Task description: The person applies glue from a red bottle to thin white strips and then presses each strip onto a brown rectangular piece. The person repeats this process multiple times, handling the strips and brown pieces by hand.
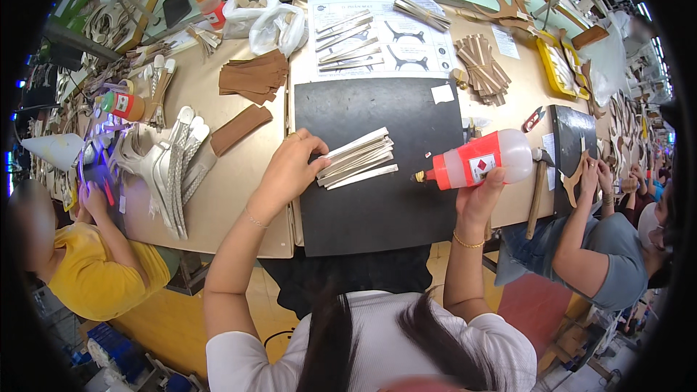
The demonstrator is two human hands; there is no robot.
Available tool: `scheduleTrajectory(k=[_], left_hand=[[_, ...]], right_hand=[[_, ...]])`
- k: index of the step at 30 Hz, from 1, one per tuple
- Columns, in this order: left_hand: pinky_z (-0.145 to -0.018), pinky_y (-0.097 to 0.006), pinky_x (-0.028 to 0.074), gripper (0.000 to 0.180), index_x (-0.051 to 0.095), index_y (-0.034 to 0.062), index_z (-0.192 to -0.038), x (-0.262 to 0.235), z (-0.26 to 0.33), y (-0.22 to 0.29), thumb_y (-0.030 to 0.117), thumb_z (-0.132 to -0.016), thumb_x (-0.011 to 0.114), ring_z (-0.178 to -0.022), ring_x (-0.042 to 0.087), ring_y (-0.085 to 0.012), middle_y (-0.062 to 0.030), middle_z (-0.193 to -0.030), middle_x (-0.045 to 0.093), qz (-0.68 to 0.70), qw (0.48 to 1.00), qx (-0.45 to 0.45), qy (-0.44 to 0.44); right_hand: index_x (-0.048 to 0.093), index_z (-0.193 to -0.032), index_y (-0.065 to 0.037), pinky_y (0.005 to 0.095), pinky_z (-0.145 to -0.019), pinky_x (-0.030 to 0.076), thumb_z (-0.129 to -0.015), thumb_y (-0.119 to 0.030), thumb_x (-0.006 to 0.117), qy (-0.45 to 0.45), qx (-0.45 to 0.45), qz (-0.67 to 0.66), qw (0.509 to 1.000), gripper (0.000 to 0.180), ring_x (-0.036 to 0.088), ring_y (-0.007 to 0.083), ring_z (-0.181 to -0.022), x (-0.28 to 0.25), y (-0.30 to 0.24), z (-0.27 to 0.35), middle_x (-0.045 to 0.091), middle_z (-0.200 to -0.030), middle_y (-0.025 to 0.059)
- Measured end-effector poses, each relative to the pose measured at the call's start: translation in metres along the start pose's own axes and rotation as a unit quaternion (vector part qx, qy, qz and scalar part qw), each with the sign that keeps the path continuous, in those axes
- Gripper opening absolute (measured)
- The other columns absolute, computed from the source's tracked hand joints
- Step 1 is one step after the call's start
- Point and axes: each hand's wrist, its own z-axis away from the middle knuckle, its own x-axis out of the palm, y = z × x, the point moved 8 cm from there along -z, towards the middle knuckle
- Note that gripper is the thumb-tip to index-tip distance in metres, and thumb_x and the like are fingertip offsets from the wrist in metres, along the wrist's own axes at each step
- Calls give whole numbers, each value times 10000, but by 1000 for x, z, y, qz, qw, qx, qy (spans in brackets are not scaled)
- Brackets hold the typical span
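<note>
Red-banded squeeze bottle (472, 163), contents unclear, in the right hand (481, 199)

Black mat (363, 229) appears smooth and matt. Right of it, the bottle (470, 162) is translucent plastic, the hammer handle (536, 199) wood; beyond it, the sheet (406, 38) is paper.

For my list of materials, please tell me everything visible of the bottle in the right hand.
The squeeze bottle looks like translucent plastic, with a broad red band and a white label bearing a red diamond. Its red neck narrows to a nozzle with a yellow and dark tip. It is held almost on its side, nozzle pointing left and slightly down, partly above the black mat. The right hand grips it from the near side; its contents are unclear.
</note>
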Motion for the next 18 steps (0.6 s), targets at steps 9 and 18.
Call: scheduleTrajectory(k=[9, 18], left_hand=[[-739, -347, 511, 130, 689, -5, -927, -1, 21, 9, 72, -828, 724, -788, 625, -262, -120, -868, 631, -1, 996, 41, 82], [-666, -341, 492, 88, 666, -8, -916, -4, 24, 9, 46, -855, 698, -707, 608, -250, -102, -825, 614, -2, 991, 55, 118]], right_hand=[[456, -1331, -27, 379, -956, 531, -804, -570, 748, 3, 6, -9, 1000, 811, 621, 209, -1093, -10, -13, 6, 602, -1190, 90], [460, -1338, -32, 374, -956, 524, -869, -561, 686, -18, -9, -4, 1000, 742, 623, 196, -1094, -7, -18, 5, 609, -1197, 80]])
